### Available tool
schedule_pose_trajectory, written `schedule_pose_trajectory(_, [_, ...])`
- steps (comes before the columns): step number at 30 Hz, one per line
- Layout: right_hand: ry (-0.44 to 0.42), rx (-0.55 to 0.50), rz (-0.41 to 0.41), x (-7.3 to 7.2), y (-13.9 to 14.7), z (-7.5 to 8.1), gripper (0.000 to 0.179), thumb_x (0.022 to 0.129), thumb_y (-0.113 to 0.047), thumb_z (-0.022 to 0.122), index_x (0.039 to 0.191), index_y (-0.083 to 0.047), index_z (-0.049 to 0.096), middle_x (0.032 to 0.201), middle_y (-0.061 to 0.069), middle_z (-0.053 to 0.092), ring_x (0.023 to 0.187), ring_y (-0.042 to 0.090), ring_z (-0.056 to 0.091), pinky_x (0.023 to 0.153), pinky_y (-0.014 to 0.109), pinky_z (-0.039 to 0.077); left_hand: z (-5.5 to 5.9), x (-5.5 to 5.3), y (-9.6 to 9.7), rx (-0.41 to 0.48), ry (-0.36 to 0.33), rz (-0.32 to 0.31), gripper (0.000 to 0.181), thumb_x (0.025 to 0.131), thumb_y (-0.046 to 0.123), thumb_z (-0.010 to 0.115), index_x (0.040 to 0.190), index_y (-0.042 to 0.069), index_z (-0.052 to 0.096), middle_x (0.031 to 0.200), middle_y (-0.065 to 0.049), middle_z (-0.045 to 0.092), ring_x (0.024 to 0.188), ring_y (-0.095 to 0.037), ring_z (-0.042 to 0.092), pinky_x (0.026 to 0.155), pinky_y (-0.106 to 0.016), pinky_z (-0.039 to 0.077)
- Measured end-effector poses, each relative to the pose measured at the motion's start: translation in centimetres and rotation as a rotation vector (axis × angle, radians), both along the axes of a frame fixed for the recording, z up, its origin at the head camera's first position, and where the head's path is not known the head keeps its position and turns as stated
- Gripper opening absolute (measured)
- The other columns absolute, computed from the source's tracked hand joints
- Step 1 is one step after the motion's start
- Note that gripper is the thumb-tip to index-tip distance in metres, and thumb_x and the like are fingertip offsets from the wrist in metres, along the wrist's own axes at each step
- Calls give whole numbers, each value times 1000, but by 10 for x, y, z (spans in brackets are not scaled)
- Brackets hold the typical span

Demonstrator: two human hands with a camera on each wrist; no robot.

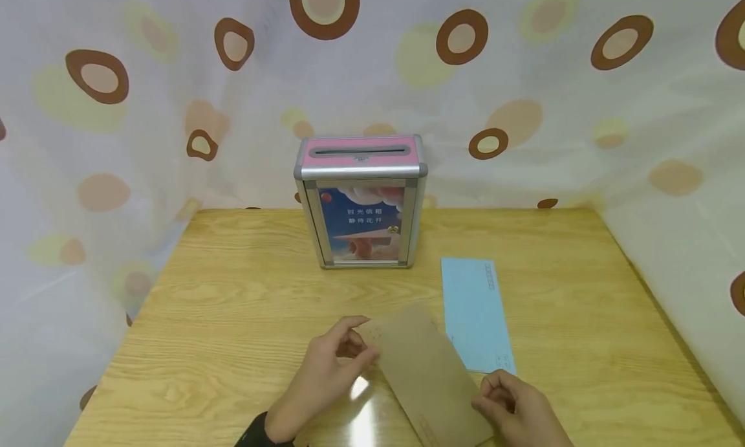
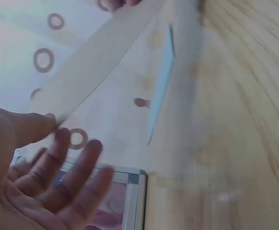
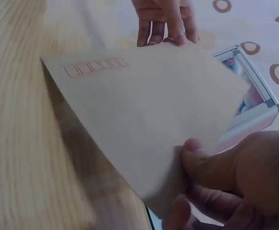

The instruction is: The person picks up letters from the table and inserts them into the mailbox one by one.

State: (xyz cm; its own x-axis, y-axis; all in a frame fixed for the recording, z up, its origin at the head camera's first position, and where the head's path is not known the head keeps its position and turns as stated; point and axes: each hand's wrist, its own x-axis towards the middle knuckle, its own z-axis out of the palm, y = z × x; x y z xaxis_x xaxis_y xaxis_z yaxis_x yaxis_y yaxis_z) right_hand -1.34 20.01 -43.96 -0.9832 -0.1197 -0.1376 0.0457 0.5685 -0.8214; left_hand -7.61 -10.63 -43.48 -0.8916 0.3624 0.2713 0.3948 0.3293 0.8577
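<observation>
A brown paper envelope [image 1: 427,372] is raised over the front of the table, slanting across the head view. My left hand [image 1: 332,368] pinches its far left corner between thumb and fingers. At the near right edge, my right hand [image 1: 518,408] pinches the envelope too. The right wrist view shows a row of red postcode boxes [image 3: 96,67] near one end of the envelope. A light blue envelope [image 1: 477,311] lies flat just beyond the right hand, with the brown one overlapping its lower left edge in the head view.
A silver-framed letter box [image 1: 361,201] with a pink slotted top stands at the back middle of the wooden table [image 1: 233,292]. Behind and beside the table hangs a white cloth [image 1: 372,91] patterned with brown rings. A dark cuff [image 1: 262,431] covers the left wrist.
</observation>
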Motion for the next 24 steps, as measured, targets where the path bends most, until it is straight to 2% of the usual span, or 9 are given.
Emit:
schedule_pose_trajectory(2, [68, -34, 2, -3, -4, 0, 15, 87, -12, 71, 88, -10, 56, 74, -4, 64, 63, 6, 56, 57, 24, 49, 4, 0, -2, 127, -21, -7, 38, 91, 18, 69, 126, 9, 55, 88, 0, 69, 76, -15, 68, 69, -32, 60])
schedule_pose_trajectory(4, [126, -41, -12, -4, -7, 0, 16, 86, -9, 72, 88, -11, 56, 75, -5, 62, 64, 6, 56, 56, 23, 49, 8, 2, -2, 214, -16, -16, 25, 92, 12, 67, 115, 7, 59, 90, -6, 70, 77, -21, 68, 66, -34, 60])
schedule_pose_trajectory(6, [165, -50, -29, -5, -11, 1, 17, 84, -6, 72, 87, -12, 56, 75, -5, 61, 64, 6, 56, 56, 23, 49, 12, 2, -1, 273, 23, -18, 12, 93, 6, 65, 104, 5, 62, 90, -11, 69, 77, -24, 68, 64, -36, 60])
schedule_pose_trajectory(8, [196, -47, -38, -6, -15, 2, 18, 83, -6, 73, 86, -13, 57, 75, -6, 59, 65, 6, 55, 56, 23, 50, 16, 1, -1, 311, 95, -23, 5, 92, -2, 63, 95, 2, 62, 89, -16, 69, 76, -27, 68, 62, -37, 60])
schedule_pose_trajectory(10, [220, -53, -28, -7, -18, 3, 18, 83, -6, 73, 87, -14, 57, 76, -7, 60, 66, 7, 55, 57, 23, 51, 21, 1, -2, 344, 147, -23, 10, 90, -7, 63, 97, 0, 63, 88, -18, 69, 73, -27, 68, 60, -37, 60])
schedule_pose_trajectory(14, [235, -71, -4, -9, -24, 4, 16, 85, -7, 72, 91, -15, 59, 80, -8, 63, 71, 7, 59, 59, 24, 53, 33, 3, -3, 435, 200, -58, 21, 87, -15, 60, 106, -6, 61, 88, -24, 67, 69, -29, 67, 58, -38, 60])
schedule_pose_trajectory(18, [249, -73, 41, -12, -27, 2, 11, 88, -8, 70, 94, -17, 65, 84, -6, 67, 75, 9, 63, 64, 26, 55, 47, 4, -4, 471, 240, -70, 20, 87, -18, 58, 103, -7, 61, 89, -25, 66, 72, -29, 67, 61, -38, 60])
schedule_pose_trajectory(24, [271, -86, 104, -19, -29, -3, 11, 91, -8, 67, 94, -18, 67, 89, -3, 70, 80, 10, 66, 71, 28, 58, 62, 2, -9, 396, 364, -14, 25, 83, -19, 63, 103, -4, 64, 89, -20, 69, 79, -23, 68, 71, -27, 59])
